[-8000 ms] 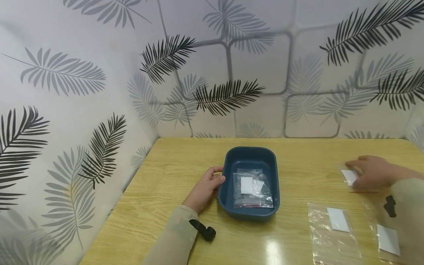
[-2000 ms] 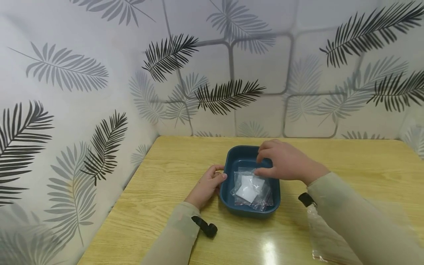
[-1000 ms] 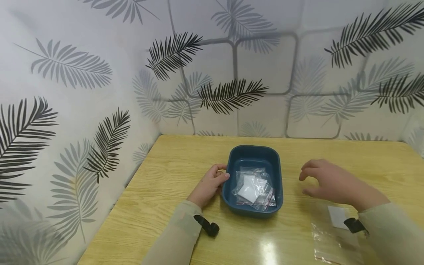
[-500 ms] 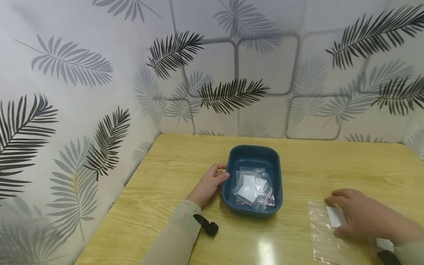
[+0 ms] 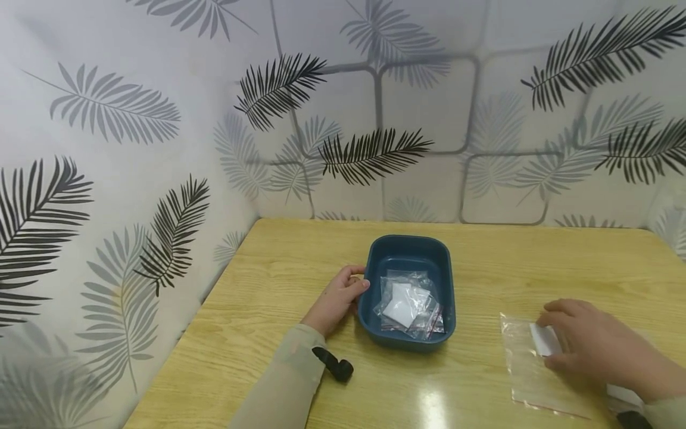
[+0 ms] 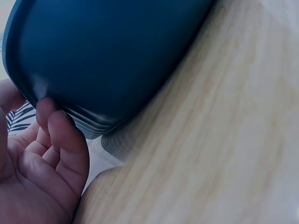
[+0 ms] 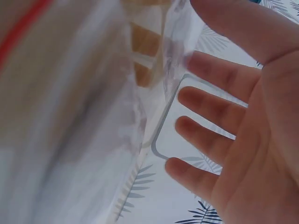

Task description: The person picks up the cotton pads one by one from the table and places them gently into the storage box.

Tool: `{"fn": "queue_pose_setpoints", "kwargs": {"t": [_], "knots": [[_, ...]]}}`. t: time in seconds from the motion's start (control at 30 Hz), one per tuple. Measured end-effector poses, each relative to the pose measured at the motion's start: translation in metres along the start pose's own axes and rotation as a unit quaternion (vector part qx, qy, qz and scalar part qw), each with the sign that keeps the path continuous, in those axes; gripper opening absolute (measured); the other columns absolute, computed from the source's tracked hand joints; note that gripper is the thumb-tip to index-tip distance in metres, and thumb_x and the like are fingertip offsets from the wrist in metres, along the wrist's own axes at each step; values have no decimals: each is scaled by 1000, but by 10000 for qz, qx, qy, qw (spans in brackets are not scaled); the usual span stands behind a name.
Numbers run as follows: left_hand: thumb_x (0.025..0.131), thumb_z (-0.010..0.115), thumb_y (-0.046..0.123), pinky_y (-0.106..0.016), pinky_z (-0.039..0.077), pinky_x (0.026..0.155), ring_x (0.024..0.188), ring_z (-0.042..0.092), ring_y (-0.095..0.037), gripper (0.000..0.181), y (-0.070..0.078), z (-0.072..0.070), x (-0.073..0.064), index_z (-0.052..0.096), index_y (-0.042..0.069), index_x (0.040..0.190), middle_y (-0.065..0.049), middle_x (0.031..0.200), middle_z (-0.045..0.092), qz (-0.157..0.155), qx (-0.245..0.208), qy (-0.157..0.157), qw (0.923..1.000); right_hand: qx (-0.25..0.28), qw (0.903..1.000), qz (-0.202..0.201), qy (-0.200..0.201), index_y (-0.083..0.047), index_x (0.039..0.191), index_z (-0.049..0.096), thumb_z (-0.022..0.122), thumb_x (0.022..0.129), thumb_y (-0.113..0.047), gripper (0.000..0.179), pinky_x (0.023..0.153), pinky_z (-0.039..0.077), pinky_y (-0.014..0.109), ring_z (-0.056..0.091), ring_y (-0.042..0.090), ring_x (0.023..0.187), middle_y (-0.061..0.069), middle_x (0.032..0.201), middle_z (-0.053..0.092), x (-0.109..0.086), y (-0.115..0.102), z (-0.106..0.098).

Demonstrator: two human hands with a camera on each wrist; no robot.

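Note:
In the head view, the left hand point(image 5: 333, 301) holds the left side of a dark blue plastic box point(image 5: 452, 292), thumb at the rim. Its curled fingertips meet the outer wall in the left wrist view. Inside the box lie several clear zip bags point(image 5: 412, 307) with white cards. At the right, the right hand point(image 5: 595, 342) pinches a clear zip bag point(image 5: 527, 375) near its white card point(image 5: 545, 339). The right wrist view has this zip bag point(image 7: 93, 107) raised close to the camera, with a red seal line; the other fingers are spread.
Another white card point(image 5: 624, 394) shows partly under the right wrist. The wooden table point(image 5: 300, 250) meets a leaf-patterned wall point(image 5: 429, 107) at the back and another at the left. Black camera straps sit on both sleeves.
The right hand left the box, moved right and took hold of a zip bag, which has shifted slightly up. More bags lie in the box than 8 seconds ago. The left hand stays.

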State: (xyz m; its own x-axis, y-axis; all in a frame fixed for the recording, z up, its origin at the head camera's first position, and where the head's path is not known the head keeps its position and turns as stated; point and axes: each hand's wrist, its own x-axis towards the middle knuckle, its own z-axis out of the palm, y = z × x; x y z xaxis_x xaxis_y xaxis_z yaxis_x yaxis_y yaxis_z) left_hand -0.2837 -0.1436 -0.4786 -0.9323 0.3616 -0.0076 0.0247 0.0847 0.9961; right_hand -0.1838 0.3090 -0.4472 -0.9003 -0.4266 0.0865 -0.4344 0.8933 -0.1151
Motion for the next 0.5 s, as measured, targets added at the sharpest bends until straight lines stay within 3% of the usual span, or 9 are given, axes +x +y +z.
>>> {"fn": "queue_pose_setpoints", "kwargs": {"t": [0.27,0.5], "knots": [[103,59,27,-29,50,63,73,57,-18,45,2,1,0,48,11,144,-7,95,61,-19,25,18,10000,-14,10000,29,-80,-10,115,72,91,67,-48,64,91,46,64,57,45,114,17,124,62,1,0,-2],[103,60,28,-30,51,64,73,58,-19,46,1,0,-1,48,10,143,-8,95,61,-48,12,10,10000,85,9989,194,-420,-7,115,72,89,68,-50,66,90,47,63,57,44,114,15,123,62,4,-2,-4]]}}
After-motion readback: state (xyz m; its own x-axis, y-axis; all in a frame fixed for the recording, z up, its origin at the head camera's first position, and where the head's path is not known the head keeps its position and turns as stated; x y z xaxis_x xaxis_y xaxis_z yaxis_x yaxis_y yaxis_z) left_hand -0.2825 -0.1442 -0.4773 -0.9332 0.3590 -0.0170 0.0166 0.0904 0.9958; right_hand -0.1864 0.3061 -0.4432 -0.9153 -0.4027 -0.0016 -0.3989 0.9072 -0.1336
